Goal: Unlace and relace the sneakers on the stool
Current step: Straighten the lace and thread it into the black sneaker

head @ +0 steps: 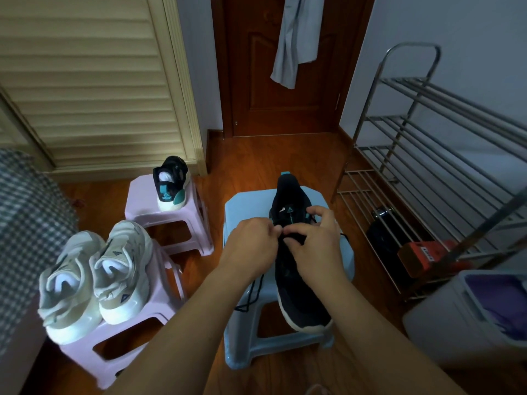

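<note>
**Working the lace on the black sneaker, with most of the job ahead**

Working at the upper eyelets, we have both hands on the black sneaker [296,252], which lies on the blue stool [242,212], toe toward us. Our left hand [251,246] and right hand [316,243] meet fingertip to fingertip over the tongue, each seemingly pinching the black lace [253,292], though the dim light makes the grip hard to confirm. A loose run of lace trails below our left wrist, so we judge this shoe only partly done. Its mate [170,181] waits beyond our left hand on a pink stool [142,206], and the pale pair [94,275] sits left of our left forearm. To the right of our right forearm, a grey bin [445,317] holds something purple [502,297]
</note>
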Available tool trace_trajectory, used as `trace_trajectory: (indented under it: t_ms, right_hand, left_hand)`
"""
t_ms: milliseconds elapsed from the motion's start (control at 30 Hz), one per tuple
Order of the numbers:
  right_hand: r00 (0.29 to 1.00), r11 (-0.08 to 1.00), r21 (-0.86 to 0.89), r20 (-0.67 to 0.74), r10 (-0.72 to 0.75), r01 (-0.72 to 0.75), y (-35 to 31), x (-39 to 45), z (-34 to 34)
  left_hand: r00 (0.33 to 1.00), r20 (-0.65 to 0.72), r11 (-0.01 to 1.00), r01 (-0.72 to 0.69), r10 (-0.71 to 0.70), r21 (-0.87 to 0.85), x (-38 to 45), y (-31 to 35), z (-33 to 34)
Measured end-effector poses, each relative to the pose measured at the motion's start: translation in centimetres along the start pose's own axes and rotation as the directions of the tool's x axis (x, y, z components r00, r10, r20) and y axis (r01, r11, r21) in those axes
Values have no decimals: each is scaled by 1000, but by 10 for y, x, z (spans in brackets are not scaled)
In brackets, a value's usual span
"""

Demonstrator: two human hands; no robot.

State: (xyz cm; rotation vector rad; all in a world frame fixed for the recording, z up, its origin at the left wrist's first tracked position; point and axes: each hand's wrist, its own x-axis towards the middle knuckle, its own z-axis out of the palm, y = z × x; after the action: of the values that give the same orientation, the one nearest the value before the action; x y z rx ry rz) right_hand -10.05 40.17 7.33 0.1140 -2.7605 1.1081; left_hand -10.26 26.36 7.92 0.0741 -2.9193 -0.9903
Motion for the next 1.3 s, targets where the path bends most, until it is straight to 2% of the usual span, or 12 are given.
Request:
trace_trajectory:
  t_ms: [33, 133, 300, 500, 667, 800, 900, 1033, 1133, 1167, 1233, 1300]
  right_hand:
    - [1000, 1000, 5, 6, 4, -4, -1, 0, -1]
    - [1000, 1000, 2, 9, 23, -23, 0, -1, -3]
    - [999, 999, -1, 9, 48, -48, -1, 0, -2]
    - [999, 998, -52, 35, 25, -23, -2, 0, -2]
    - [998, 993, -116, 60, 10, -4, -4, -2, -3]
    - [998, 988, -154, 61, -2, 11, -8, -7, 0]
    - [998, 988, -154, 67, -6, 16, -8, -7, -1]
    - [999, 985, -172, 33, 9, -3, -8, -3, -5]
    - [1000, 985, -173, -4, 16, -16, -8, 0, -8]
    - [1000, 985, -174, -11, 16, -18, -9, 0, -9]
    - [1000, 983, -180, -9, 23, -25, -10, -4, -8]
    - [999, 984, -175, -21, 27, -31, -10, -7, -9]
  left_hand:
    - [1000, 8, 999, -4, 5, -32, 1, 2, 0]
    - [996, 83, 962, 63, -43, -267, 1, -3, 1]
    - [980, 172, 865, 175, -105, -470, -1, -20, 12]
    - [991, 109, 938, -39, 81, -344, 3, -24, 11]
    - [982, 145, 939, -62, 118, -340, 2, -24, 13]
    - [973, 173, 863, -49, 156, -504, -1, -28, 17]
    - [968, 173, 842, -62, 182, -536, -2, -29, 17]
    - [983, 96, 890, -98, 156, -446, -2, -21, 21]
    - [994, 97, 943, -21, 56, -332, 1, -18, 21]
    - [995, 91, 939, -6, 40, -343, 0, -17, 20]
    - [995, 57, 908, -49, 80, -416, -7, -15, 17]
    - [977, 48, 930, -181, 207, -319, -14, -17, 15]
